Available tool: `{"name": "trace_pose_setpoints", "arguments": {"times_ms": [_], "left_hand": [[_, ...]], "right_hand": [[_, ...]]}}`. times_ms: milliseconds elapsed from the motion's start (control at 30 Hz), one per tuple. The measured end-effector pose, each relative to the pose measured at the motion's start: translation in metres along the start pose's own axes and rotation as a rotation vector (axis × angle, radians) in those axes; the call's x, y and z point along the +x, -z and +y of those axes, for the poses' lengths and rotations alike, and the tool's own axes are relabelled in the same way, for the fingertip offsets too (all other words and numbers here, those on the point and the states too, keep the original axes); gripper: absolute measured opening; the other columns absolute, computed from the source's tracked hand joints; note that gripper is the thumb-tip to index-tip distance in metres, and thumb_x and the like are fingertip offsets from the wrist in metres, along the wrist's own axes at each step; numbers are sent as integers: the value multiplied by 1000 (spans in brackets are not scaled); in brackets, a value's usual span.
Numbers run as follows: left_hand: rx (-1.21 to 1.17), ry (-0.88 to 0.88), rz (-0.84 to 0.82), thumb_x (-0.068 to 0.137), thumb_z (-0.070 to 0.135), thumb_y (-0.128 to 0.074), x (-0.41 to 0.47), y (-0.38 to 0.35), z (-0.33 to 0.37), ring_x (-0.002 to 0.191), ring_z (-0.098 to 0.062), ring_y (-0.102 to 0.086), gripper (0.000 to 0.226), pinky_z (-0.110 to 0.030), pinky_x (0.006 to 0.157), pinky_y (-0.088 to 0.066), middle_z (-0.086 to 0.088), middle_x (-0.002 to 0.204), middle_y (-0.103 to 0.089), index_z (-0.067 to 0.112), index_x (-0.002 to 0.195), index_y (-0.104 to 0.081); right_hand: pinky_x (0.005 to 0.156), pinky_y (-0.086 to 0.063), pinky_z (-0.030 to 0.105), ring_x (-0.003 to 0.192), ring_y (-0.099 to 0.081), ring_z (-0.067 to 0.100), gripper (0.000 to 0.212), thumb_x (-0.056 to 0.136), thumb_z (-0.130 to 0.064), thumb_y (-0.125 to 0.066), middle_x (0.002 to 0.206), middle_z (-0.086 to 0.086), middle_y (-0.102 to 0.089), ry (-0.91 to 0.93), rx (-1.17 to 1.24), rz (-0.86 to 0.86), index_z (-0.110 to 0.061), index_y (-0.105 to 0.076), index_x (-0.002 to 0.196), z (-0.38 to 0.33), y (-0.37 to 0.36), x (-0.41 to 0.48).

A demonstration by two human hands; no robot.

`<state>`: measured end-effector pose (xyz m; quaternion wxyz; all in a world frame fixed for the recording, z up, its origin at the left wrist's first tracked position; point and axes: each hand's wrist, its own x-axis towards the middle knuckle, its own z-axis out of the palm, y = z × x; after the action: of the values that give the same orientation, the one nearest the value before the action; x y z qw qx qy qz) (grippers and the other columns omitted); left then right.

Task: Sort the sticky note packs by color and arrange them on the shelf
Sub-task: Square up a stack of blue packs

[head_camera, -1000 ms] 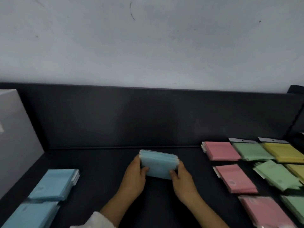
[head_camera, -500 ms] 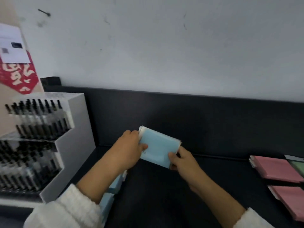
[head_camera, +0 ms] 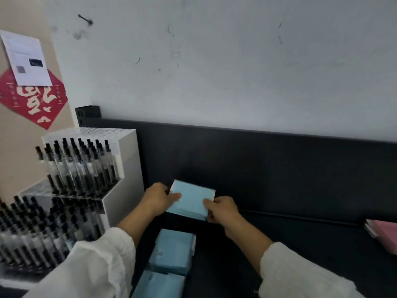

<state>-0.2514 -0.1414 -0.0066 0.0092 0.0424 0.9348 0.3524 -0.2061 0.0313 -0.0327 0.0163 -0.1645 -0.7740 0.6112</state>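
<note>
A person's left hand (head_camera: 159,198) and right hand (head_camera: 221,209) grip opposite ends of a blue stack (head_camera: 192,197) of sticky note packs, thumbs on top, holding it just above the black shelf (head_camera: 300,239) near its back panel. Directly in front of it, two more piles of blue packs (head_camera: 171,252) lie in a line on the shelf, beside a white pen rack (head_camera: 124,168). A pink pack (head_camera: 384,235) sits well apart at the right edge. The blue group appears nearly gathered, with this stack not yet set down. How far the other colours have been sorted cannot be judged from here.
</note>
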Motion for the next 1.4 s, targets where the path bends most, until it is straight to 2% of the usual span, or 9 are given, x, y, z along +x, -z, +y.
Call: {"name": "trace_pose_setpoints", "arguments": {"times_ms": [133,267,467,633,800,900,1000,1100,1400], "left_hand": [[-44,47,-26,82,34,-66,6,-20,-24,55,-14,-52,33,-25,51,-36,-2,58,-56,8,62,-62],[17,86,-74,85,36,-62,6,-30,-38,60,-12,-50,31,-16,43,-31,1,63,-53,8,72,-65],[48,110,-73,87,42,-58,7,-35,-48,54,-5,-48,37,-11,38,-29,5,60,-53,8,74,-64],[46,100,-56,88,40,-58,3,-36,-45,66,-13,-54,37,-22,52,-36,2,65,-56,7,72,-66],[60,61,-29,90,44,-52,-6,-22,-37,72,-20,-56,41,-25,58,-36,-7,76,-61,8,71,-60],[174,-51,41,89,39,-54,-12,-11,-29,82,-30,-62,40,-28,62,-37,-16,81,-66,13,60,-51],[326,-169,117,87,38,-57,-18,-2,-22,97,-31,-62,28,-31,74,-47,-14,99,-68,12,84,-65],[428,-192,118,86,42,-57,-25,5,-13,108,-28,-59,42,-35,86,-49,-9,119,-63,15,118,-60],[397,-360,59,86,40,-60,-77,-38,73,109,-22,-57,42,-31,90,-46,-5,121,-62,17,121,-60]], "right_hand": [[52,-50,19,66,-61,14,18,87,-20,-62,81,6,-63,-62,-77,28,-3,-63,86,14,-10,12],[65,-53,25,91,-66,24,37,83,-23,-65,108,15,-66,-111,-195,11,3,-62,109,27,-21,19],[71,-55,28,90,-66,24,33,82,-27,-67,106,15,-66,-86,-238,69,0,-63,100,35,-28,24],[66,-48,23,89,-64,22,32,84,-31,-64,104,11,-65,-63,-246,89,-2,-62,97,35,-31,22],[63,-48,26,75,-55,19,39,91,-37,-54,76,3,-53,-55,-263,69,-17,-40,61,29,-19,11],[71,-47,25,81,-58,17,24,91,-31,-54,89,6,-60,-29,-340,9,-10,-57,81,27,3,-3],[89,-45,26,113,-56,24,44,92,-26,-54,128,11,-55,42,-548,20,-5,-50,130,19,37,-24],[92,-50,35,107,-57,25,40,93,-27,-52,125,11,-57,117,-807,29,-7,-50,128,17,78,-42],[91,-50,40,107,-58,27,38,89,-28,-54,120,9,-61,109,-968,188,-9,-56,122,39,212,-98]]}}
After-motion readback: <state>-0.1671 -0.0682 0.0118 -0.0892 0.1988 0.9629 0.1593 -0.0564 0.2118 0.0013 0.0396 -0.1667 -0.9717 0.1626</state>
